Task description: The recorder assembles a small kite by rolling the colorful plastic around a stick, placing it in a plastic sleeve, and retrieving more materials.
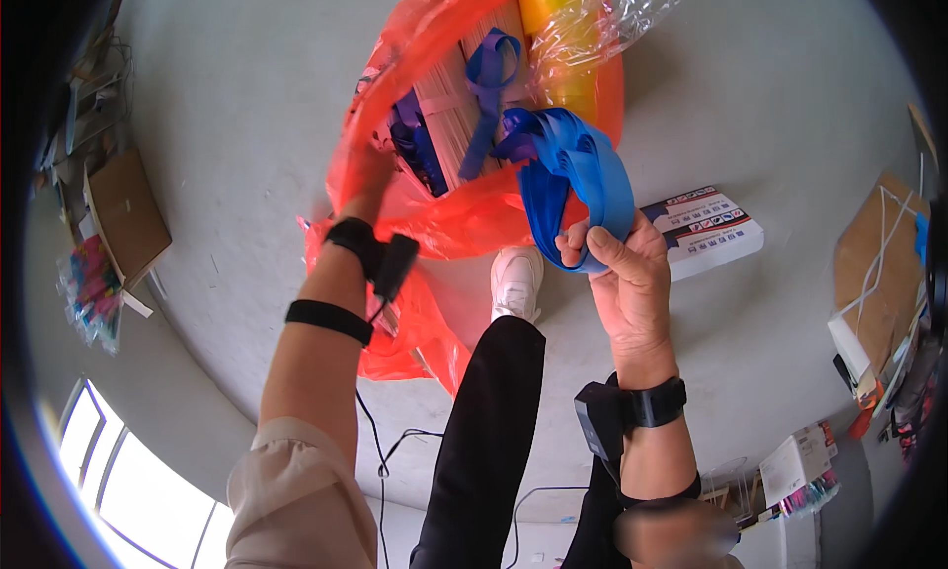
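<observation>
Several loops of wide, flat, shiny blue ribbon (604, 179) are gathered in my right hand (627, 263), my thumb pressing their lower end against curled fingers, while their upper end reaches over the rim of a large, thin, see-through red plastic bag (464, 235). My left hand (365, 179) is at the bag's left side, too blurred for me to tell whether its fingers are spread or pressed together on the film. To handle this well, I'd judge, the thumb's pinch should be firm without creasing, since slick loops could slide apart and tangle. The left would serve best holding the soft mouth wide, so no film folds over the narrow purple-blue ribbon strip (484, 124) or the long, pinkish, straight-edged bundle (449, 124) inside. I'd also guide the loops clear of the crinkled clear plastic wrap (632, 11) by the yellow roll (553, 11), which could snag them.
</observation>
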{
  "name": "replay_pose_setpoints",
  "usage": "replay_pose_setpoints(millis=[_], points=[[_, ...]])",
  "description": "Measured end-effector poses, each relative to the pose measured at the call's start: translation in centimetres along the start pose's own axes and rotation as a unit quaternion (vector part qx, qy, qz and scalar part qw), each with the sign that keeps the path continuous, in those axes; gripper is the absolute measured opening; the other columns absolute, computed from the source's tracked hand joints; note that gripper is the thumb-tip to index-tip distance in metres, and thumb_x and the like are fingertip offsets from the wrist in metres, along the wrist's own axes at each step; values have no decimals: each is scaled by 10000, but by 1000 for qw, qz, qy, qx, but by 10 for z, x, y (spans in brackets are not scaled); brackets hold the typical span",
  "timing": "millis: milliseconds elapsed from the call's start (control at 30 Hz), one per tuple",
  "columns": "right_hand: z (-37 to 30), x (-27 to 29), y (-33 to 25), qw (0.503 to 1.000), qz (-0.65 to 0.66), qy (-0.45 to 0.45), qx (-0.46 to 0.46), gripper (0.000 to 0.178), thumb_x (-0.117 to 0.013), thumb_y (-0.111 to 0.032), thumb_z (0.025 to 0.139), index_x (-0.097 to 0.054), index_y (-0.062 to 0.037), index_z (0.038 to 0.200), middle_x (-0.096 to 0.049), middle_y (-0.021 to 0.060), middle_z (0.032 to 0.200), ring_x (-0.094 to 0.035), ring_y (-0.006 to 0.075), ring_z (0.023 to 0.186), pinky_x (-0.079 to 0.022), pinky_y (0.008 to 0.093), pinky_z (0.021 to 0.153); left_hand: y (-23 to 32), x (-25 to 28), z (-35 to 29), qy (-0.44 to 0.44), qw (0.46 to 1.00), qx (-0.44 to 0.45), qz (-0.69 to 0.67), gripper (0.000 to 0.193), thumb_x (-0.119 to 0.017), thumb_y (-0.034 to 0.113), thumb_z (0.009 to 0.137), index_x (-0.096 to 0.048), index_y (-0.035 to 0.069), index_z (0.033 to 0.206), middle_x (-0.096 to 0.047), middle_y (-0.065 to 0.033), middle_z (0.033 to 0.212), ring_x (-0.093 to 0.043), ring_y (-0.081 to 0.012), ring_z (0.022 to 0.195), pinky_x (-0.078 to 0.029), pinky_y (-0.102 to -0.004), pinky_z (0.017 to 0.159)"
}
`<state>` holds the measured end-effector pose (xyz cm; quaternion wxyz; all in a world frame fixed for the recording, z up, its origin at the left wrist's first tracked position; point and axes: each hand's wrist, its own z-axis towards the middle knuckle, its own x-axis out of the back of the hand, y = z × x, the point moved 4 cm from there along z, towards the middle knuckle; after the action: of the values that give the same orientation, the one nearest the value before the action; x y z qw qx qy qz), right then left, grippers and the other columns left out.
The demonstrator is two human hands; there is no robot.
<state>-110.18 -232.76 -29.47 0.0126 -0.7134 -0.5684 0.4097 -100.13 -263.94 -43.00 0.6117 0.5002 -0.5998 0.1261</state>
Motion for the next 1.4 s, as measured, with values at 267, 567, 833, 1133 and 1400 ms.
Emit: replay_pose_setpoints(millis=[267, 567, 833, 1133, 1400], points=[[-23, -7, -14, 1000, 11, -16, 0, 246, -712, -106, 798, -568, 15, 956, -658, 117, 784, -617, 182, 664, -502, 312, 702, -11, 19, 42, 32, 981, 179, -73, 479, -590, 220, 814, -492, 40, 1246, -594, -82, 1091, -545, -210, 991, -433, -352, 836], [-90, -30, -49, 995, 14, -91, -27, 306, -738, -190, 786, -560, -9, 958, -618, 94, 720, -584, 180, 624, -483, 297, 611, 118, 63, -80, -203, 937, 64, -277, 266, -545, 203, 906, -651, -40, 913, -666, -80, 786, -612, -135, 710, -485, -271, 656], [-184, 0, -84, 969, 204, -107, -90, 202, -700, -169, 813, -599, -70, 957, -552, 45, 671, -483, 141, 528, -443, 374, 819, 207, 93, -273, -393, 772, 281, -414, 707, -371, 596, 927, -612, -68, 946, -650, -131, 828, -646, -199, 741, -504, -292, 701], [-270, 64, -125, 961, 267, -69, -18, 139, -644, -123, 852, -610, -68, 975, -528, 12, 669, -477, 115, 544, -417, 371, 839, 327, 75, -422, -416, 331, 444, -721, 949, -347, 775, 804, -448, -61, 1244, -486, -269, 1269, -504, -372, 1158, -330, -508, 1041], [-357, 101, -160, 939, 314, 7, 141, 184, -592, -138, 899, -564, -31, 1045, -493, -13, 680, -465, 105, 546, -412, 368, 870, 418, 89, -469, -377, 390, 492, -681, 261, -657, 183, 838, -551, 21, 1013, -522, -43, 722, -507, -176, 622, -466, -324, 641]])
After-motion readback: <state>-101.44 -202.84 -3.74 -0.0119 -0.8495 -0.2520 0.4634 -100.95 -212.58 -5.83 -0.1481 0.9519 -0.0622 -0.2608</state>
